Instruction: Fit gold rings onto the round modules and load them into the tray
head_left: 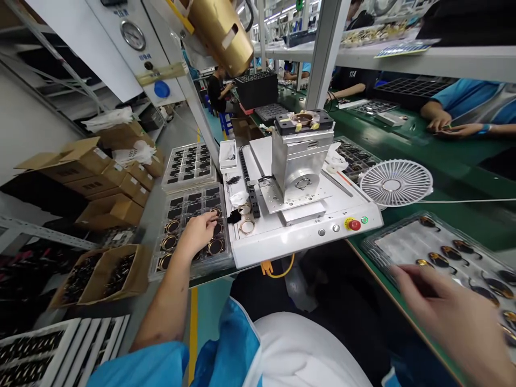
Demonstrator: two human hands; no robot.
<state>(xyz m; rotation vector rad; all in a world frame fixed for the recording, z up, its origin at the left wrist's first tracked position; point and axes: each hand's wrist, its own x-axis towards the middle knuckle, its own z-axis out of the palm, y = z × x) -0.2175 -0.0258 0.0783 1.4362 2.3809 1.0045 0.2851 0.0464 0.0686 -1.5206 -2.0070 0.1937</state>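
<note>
My left hand reaches into a clear plastic tray at the left of the machine. Its fingers are bent together at the edge of a gold-rimmed round part; how firmly they grip it is hidden. More gold-rimmed rings sit in the tray's pockets. On the other side, my right hand is smeared by motion, over the near edge of another clear tray. Its fingers are curled, and whether anything is between them does not show. Round black-and-gold parts with short tails lie in that tray.
A white machine base carries a metal block with a black fixture on top. Its front has a red stop button. A gold cylinder hangs above. A white fan stands at right. Co-workers sit across the green bench.
</note>
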